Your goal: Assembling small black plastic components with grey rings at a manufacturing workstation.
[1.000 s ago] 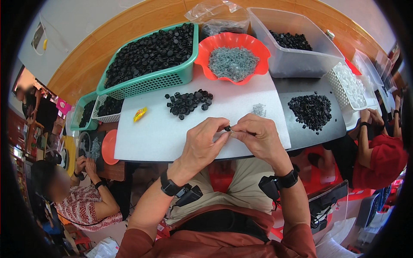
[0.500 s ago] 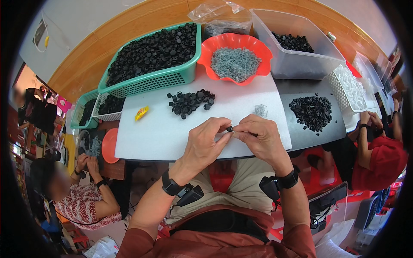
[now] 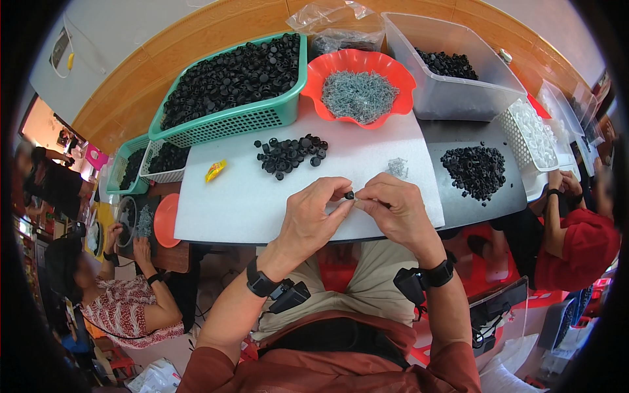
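Note:
Over the front of a white foam sheet (image 3: 229, 213), my two hands meet at the fingertips. Between the thumb and forefinger of my left hand (image 3: 313, 208) sits a small black plastic cap (image 3: 349, 195). My right hand (image 3: 392, 204) is pinched close against it; what its fingertips hold is too small to make out. Beyond my left hand lies a loose pile of black caps (image 3: 288, 157). Past my right hand is a little heap of silvery screws (image 3: 397, 168). A black wrist strap with a small device is on each forearm.
Along the back stand a green basket of black caps (image 3: 226, 128), a red scalloped bowl of screws (image 3: 316, 85) and a clear bin (image 3: 452, 98). Small black parts (image 3: 477, 171) lie on the dark surface at right. A yellow packet (image 3: 215, 171) rests at left. People work on both sides.
My hands stay nearly in place, with the black cap turned slightly between my fingers. At left, a co-worker's hands have moved apart, one reaching toward a clear round container.

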A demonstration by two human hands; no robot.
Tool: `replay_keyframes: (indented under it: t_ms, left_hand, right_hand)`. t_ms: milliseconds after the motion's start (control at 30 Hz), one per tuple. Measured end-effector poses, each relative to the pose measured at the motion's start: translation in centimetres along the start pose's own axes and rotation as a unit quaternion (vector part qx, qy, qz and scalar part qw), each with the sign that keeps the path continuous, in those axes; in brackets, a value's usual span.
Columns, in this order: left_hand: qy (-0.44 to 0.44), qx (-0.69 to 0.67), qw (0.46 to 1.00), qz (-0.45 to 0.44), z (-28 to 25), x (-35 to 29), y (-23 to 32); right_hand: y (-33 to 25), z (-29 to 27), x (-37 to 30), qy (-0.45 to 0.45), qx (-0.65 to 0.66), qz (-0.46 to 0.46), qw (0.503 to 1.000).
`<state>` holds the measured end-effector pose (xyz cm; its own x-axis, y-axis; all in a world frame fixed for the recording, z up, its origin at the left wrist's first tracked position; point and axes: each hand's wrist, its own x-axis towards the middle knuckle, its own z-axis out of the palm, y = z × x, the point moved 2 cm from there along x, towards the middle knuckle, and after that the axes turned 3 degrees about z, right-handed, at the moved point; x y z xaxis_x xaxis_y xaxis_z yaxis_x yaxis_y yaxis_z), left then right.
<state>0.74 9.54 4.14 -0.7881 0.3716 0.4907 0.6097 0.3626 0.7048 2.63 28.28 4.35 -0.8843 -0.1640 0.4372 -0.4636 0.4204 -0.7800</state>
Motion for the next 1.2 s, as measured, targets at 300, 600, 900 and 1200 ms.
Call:
replay_keyframes:
  t_ms: [300, 600, 900, 1200]
  left_hand:
    - [-0.006, 0.036, 0.999, 0.031, 0.1, -0.2, 0.1]
    - [0.001, 0.020, 0.999, 0.031, 0.2, -0.1, -0.2]
    - [-0.027, -0.078, 0.993, -0.084, -0.3, 0.2, 0.0]
    - [-0.039, -0.221, 0.958, -0.178, -0.3, 0.4, -1.3]
  right_hand:
    - [0.3, 0.3, -0.2, 0.010, -0.035, -0.022, 0.999]
    - [-0.1, 0.4, -0.2, 0.009, -0.092, -0.050, 0.994]
    - [-0.3, 0.5, -0.4, 0.013, -0.117, -0.068, 0.991]
    - [-1.3, 0.4, -0.3, -0.012, -0.108, -0.060, 0.992]
